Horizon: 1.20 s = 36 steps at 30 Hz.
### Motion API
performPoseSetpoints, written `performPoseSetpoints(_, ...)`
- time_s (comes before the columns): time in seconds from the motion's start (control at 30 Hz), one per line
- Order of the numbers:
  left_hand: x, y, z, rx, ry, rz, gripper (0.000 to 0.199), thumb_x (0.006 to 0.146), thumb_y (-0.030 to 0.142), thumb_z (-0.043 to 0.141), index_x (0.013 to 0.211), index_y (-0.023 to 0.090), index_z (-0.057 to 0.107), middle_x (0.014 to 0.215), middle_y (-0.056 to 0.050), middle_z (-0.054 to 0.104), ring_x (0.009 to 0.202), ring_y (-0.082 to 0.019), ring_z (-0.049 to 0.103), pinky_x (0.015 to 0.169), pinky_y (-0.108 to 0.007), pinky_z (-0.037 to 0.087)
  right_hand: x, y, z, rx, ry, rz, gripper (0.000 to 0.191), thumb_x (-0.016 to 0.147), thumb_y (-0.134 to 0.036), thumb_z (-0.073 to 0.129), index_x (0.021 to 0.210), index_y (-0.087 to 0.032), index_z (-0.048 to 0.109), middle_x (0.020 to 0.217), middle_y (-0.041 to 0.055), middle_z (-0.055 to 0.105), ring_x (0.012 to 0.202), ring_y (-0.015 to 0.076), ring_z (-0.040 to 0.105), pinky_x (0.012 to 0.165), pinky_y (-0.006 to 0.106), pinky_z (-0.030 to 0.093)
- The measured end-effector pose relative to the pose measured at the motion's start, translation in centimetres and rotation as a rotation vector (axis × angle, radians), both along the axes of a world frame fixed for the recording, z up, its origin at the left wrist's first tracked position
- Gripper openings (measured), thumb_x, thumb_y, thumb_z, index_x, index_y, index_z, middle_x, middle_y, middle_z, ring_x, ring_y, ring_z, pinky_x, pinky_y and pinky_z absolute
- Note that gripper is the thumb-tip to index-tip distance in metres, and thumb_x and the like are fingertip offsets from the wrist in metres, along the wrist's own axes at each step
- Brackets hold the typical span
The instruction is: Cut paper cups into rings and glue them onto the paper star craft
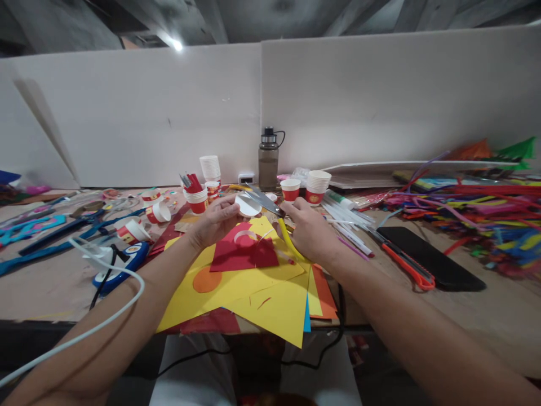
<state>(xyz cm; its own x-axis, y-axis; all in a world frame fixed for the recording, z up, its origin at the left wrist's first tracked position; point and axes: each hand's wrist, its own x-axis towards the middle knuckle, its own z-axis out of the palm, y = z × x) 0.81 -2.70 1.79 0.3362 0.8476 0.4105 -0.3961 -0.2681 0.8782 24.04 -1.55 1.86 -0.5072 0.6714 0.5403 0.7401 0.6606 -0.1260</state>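
My left hand point(220, 219) pinches a small white paper disc point(248, 206) by its left edge, above the coloured sheets. In my right hand point(305, 228) is a pair of scissors with yellow handles point(289, 239); its blades point(264, 200) point up and left and lie across the disc's upper right side. Whether the blades touch the disc I cannot tell. Beneath both hands a red paper sheet point(230, 256) with a pale curved strip point(245, 235) rests on yellow paper point(270, 304). An orange paper circle point(207, 280) lies on the yellow paper.
A water bottle point(268, 163) stands at the back, with stacked paper cups point(319, 183) nearby. On the right lie a red utility knife point(408, 265), a black phone point(431, 258) and many pipe cleaners point(477, 208). A white cable point(139, 290) crosses over my left forearm. Tipped cups point(158, 212) lie left.
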Motion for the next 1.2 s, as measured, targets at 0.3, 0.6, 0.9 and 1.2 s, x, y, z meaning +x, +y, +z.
performPoseSetpoints(0.3,-0.2,0.0,-0.1,0.005,0.034,-0.030,0.040,0.076,0.035,0.072,0.108,0.010,0.067,0.096,-0.013,0.068,0.082,-0.017,0.064,0.071,-0.024,0.047,0.2,0.4,-0.3,0.017,0.013,0.043,0.036,0.088,-0.034,0.053,0.121,-0.020,0.057,0.107,0.0109,0.055,0.085,0.0203,0.056,0.072,0.030,0.044)
performPoseSetpoints(0.6,-0.8,0.3,-0.2,-0.004,0.039,-0.043,0.041,0.078,0.036,0.070,0.108,0.009,0.067,0.098,-0.015,0.069,0.088,-0.021,0.066,0.073,-0.028,0.048,0.2,0.0,0.0,0.006,-0.044,-0.018,0.038,0.086,-0.026,0.052,0.123,-0.020,0.057,0.105,0.0110,0.059,0.082,0.0206,0.056,0.068,0.030,0.041)
performPoseSetpoints(0.9,-0.5,0.1,0.1,-0.056,-0.057,-0.072,0.041,0.083,0.033,0.065,0.119,0.016,0.059,0.105,-0.012,0.068,0.095,-0.026,0.069,0.074,-0.030,0.052,0.2,0.0,-0.3,0.047,-0.034,-0.047,0.036,0.089,-0.032,0.050,0.122,-0.020,0.058,0.107,0.0109,0.059,0.084,0.0213,0.058,0.068,0.030,0.041)
performPoseSetpoints(1.2,-0.1,-0.4,0.3,-0.078,0.006,-0.097,0.038,0.080,0.033,0.069,0.110,0.011,0.061,0.096,-0.014,0.070,0.090,-0.025,0.070,0.071,-0.028,0.052,0.0,-0.3,0.1,0.004,-0.034,0.002,0.042,0.088,-0.039,0.052,0.125,-0.019,0.056,0.108,0.0118,0.055,0.083,0.0205,0.057,0.068,0.030,0.043)
